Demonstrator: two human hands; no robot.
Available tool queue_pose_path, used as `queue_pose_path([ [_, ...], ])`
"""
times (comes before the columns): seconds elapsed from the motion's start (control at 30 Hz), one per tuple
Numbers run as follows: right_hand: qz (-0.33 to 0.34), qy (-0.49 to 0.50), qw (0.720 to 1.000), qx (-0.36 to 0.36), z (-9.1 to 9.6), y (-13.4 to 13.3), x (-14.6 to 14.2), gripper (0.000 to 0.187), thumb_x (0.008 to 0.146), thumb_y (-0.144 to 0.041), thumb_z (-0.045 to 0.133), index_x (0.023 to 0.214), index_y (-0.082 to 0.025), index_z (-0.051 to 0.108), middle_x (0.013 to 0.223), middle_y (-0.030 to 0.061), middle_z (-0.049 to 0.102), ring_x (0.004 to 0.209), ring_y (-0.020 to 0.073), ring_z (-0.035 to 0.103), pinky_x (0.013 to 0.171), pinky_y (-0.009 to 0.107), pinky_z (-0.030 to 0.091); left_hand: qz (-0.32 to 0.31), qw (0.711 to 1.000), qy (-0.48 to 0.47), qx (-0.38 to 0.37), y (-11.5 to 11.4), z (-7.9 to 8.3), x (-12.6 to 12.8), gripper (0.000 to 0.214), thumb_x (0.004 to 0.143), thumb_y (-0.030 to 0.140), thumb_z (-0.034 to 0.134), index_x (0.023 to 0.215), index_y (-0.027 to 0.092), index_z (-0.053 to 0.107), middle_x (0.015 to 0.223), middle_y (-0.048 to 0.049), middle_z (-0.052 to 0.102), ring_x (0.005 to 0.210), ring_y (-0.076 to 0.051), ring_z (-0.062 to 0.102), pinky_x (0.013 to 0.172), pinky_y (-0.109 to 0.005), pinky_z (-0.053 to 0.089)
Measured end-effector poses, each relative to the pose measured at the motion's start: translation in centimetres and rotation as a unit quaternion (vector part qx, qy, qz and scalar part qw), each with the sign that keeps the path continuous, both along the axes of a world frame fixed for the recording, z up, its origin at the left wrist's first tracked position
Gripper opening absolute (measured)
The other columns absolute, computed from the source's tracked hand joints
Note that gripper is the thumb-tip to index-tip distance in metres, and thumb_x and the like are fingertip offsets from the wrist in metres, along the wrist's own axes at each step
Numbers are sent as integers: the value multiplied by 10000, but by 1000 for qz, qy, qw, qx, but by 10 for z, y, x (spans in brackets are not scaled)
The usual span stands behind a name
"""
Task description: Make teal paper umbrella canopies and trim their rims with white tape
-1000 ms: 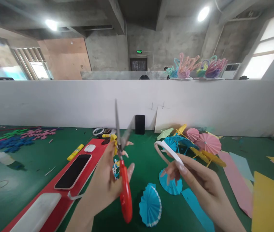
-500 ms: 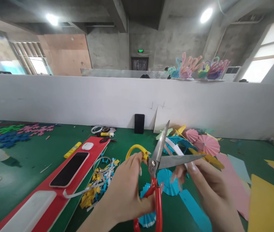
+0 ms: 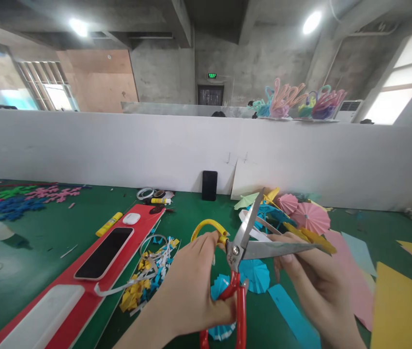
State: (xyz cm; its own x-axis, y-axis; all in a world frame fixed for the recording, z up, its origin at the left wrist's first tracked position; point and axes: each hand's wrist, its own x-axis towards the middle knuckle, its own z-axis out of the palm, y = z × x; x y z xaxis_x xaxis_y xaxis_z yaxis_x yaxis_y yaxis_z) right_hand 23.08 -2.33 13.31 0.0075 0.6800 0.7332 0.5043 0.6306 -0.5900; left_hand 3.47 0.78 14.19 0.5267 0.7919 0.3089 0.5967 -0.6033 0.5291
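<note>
My left hand [image 3: 194, 276] is closed on a pair of scissors [image 3: 242, 232] with red handles, its two blades spread apart. A yellow curved loop [image 3: 207, 223] shows above the same hand's fingers; what it belongs to is unclear. My right hand [image 3: 318, 283] pinches a narrow white paper strip [image 3: 259, 234], with the lower blade crossing in front of its fingers. Under the scissors lie blue pleated paper rounds [image 3: 255, 276]. A flat blue paper strip [image 3: 293, 315] rests below my right hand.
Left, a red board [image 3: 97, 295] bears a phone [image 3: 104, 253] and a white case; paper scraps [image 3: 151, 271] lie alongside. Pink paper umbrellas [image 3: 311, 218] and yellow sheets [image 3: 402, 310] are at the right. A white partition [image 3: 136, 150] stands behind, a black phone [image 3: 209, 185] leaning on it.
The scissors and my left hand have shifted slightly right. My right hand has also moved a little right, and the white strip now shows a curled loop behind the blades.
</note>
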Motion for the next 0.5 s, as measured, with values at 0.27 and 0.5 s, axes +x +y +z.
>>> queue_pose_path([
  [0.27,17,-27,999,1,4,-1,-3,207,894,-155,472,698,-210,509,590,-18,505,536,116,440,498,229,370,-28,999,-13,12,0,0,-2,318,730,389,600,899,188,420,886,-83,562,804,-249,561,651,-362,459],
  [0.5,-4,-69,997,23,6,-2,-1,217,886,-142,472,682,-208,507,574,-24,510,547,117,454,515,220,386,-16,1000,4,-6,-5,7,0,316,732,373,592,919,170,438,866,-76,563,765,-240,558,641,-367,454],
])
